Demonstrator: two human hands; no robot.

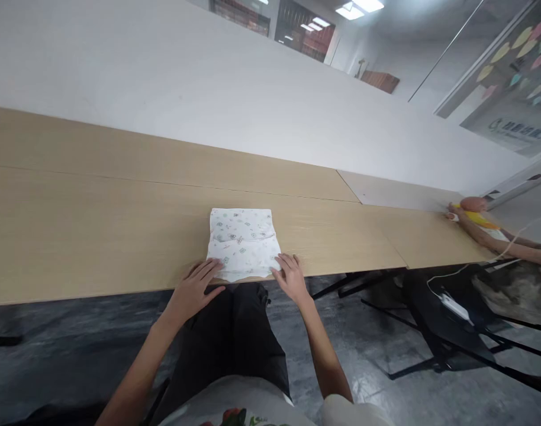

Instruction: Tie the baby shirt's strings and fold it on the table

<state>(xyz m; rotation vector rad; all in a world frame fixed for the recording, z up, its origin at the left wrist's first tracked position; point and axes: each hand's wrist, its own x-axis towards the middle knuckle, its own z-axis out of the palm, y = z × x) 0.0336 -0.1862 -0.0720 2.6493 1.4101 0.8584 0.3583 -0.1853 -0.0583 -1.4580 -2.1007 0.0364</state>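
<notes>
Presently, left arm [141, 367]: is stretched forward and angled inward, toward the front edge of the table [97, 231].
Left hand [193, 296]: is held back upward, its fingers extended and its thumb spread apart; the patterned white cloth [241, 242] is touched by the fingertips at its nearer left corner.
Right arm [326, 349]: is reached forward and slanted inward.
Right hand [292, 278]: is lightly bent at the fingers, with the thumb set apart from them; the cloth's right edge is touched near its front corner.
Cloth: is laid flat at the table's front edge, between both hands, with a crease seen across it.
</notes>
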